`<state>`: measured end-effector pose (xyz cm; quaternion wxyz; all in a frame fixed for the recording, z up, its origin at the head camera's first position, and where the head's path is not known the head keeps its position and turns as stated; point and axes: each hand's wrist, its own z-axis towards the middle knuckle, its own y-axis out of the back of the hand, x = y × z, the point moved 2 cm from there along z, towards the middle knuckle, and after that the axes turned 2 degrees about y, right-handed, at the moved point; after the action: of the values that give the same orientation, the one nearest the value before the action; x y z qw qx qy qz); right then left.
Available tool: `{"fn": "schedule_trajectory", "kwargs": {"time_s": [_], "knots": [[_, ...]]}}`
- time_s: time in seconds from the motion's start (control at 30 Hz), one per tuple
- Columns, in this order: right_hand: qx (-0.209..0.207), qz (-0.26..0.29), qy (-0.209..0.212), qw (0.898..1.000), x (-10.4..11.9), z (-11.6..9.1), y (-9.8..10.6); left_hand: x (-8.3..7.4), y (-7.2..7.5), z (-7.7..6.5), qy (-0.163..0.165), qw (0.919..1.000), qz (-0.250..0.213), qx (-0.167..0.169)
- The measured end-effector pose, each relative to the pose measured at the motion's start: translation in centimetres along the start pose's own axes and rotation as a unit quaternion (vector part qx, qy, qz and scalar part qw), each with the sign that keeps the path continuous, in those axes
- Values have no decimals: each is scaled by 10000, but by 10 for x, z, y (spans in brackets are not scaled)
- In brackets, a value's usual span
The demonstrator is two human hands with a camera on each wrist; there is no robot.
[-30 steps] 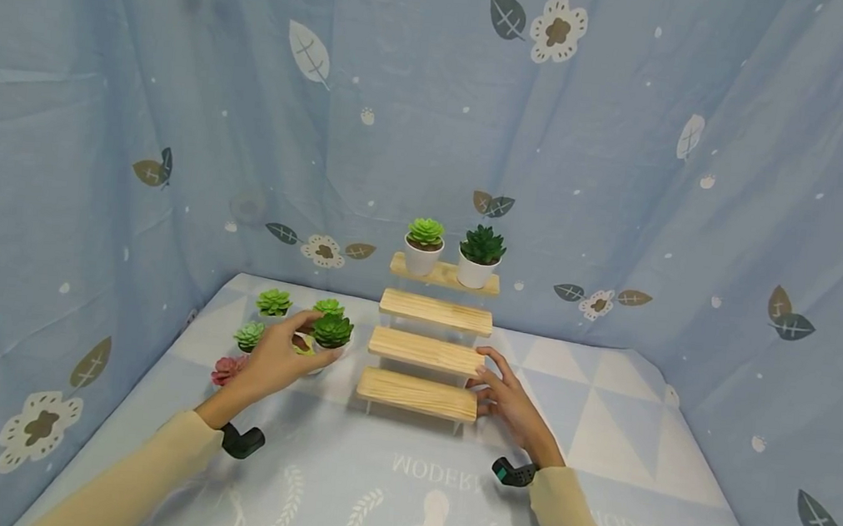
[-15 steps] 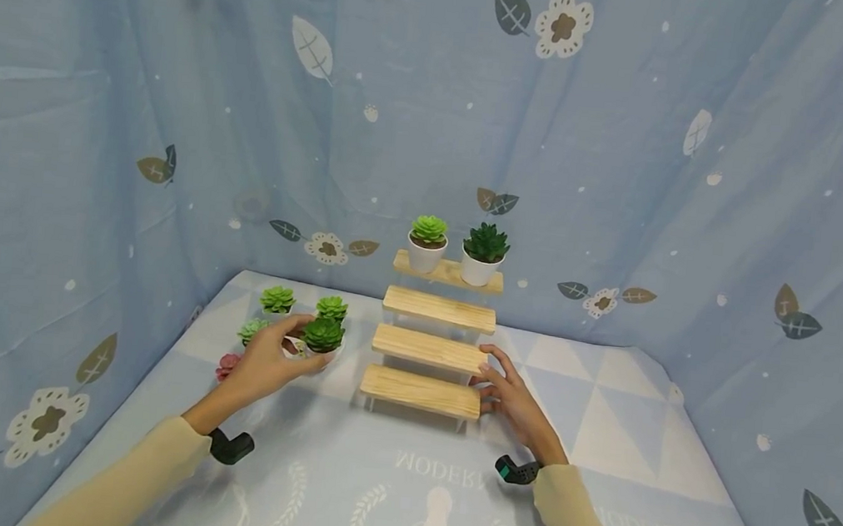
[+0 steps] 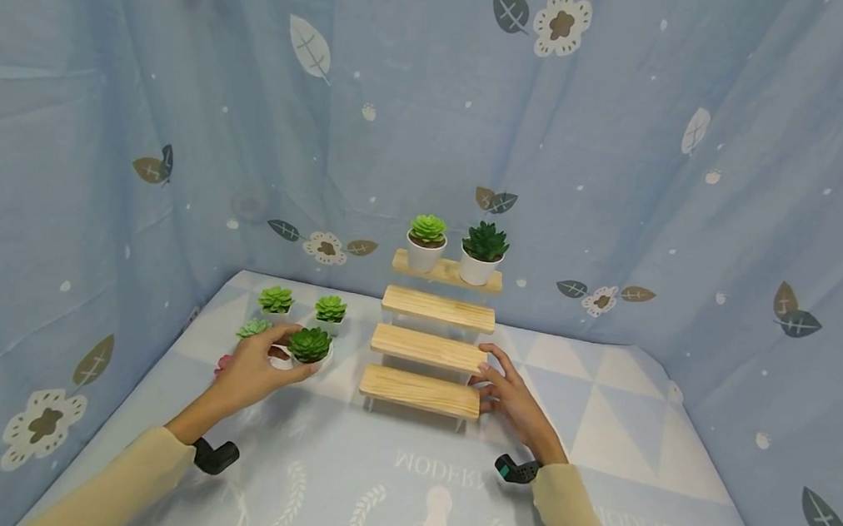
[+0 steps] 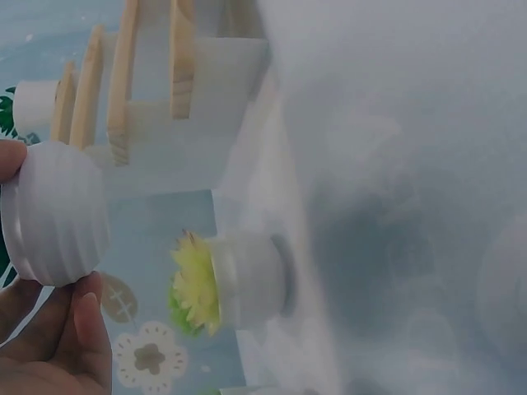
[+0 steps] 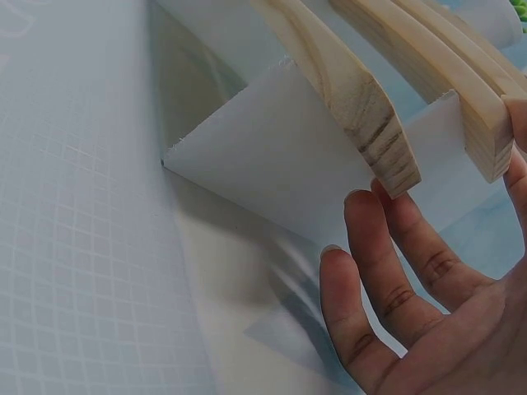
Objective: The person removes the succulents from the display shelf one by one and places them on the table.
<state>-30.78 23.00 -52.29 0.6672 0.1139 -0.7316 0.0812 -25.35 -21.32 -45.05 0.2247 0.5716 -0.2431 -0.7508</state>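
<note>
My left hand [image 3: 252, 372] holds a dark green potted succulent [image 3: 310, 344] at the left of the tiered wooden stand [image 3: 429, 346]. In the left wrist view, thumb and fingers are around its ribbed white pot [image 4: 62, 220], which is raised off the table. Below it stands a yellow succulent [image 4: 198, 284] in a white pot. My right hand [image 3: 517, 407] touches the right end of the stand, its fingertips against the planks' ends. In the right wrist view the fingers reach the lowest plank [image 5: 350, 99], slightly bent and spread apart.
On the top plank stand a light green succulent [image 3: 427, 243] and a dark green one [image 3: 483, 252]. Left of the stand are green succulents [image 3: 276, 300] [image 3: 330, 308], a pale one [image 3: 253, 328] and a pink one [image 3: 223, 364], partly hidden by the left hand. A patterned curtain [image 3: 419, 121] hangs behind.
My left hand has moved left and slightly nearer with the potted succulent, away from the stand. The right hand stays at the stand's end.
</note>
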Motion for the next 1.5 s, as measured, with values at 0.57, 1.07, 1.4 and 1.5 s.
{"fn": "schedule_trajectory", "kwargs": {"time_s": [0.57, 1.07, 1.4, 1.5], "knots": [[-152, 82, -51, 9998, -9, -2, -2, 16, 3, -14, -231, 9972, 691, 153], [-171, -4, -45, 9998, -2, 0, 0, 23, -3, -13, -794, 9870, 1379, 231], [-142, 45, 5, 9999, -1, 0, 0, 27, -1, -13, -1045, 9808, 1607, 350], [-87, 43, 23, 9999, -1, 1, 0, 28, -1, -13, -1141, 9773, 1745, 369]]}}
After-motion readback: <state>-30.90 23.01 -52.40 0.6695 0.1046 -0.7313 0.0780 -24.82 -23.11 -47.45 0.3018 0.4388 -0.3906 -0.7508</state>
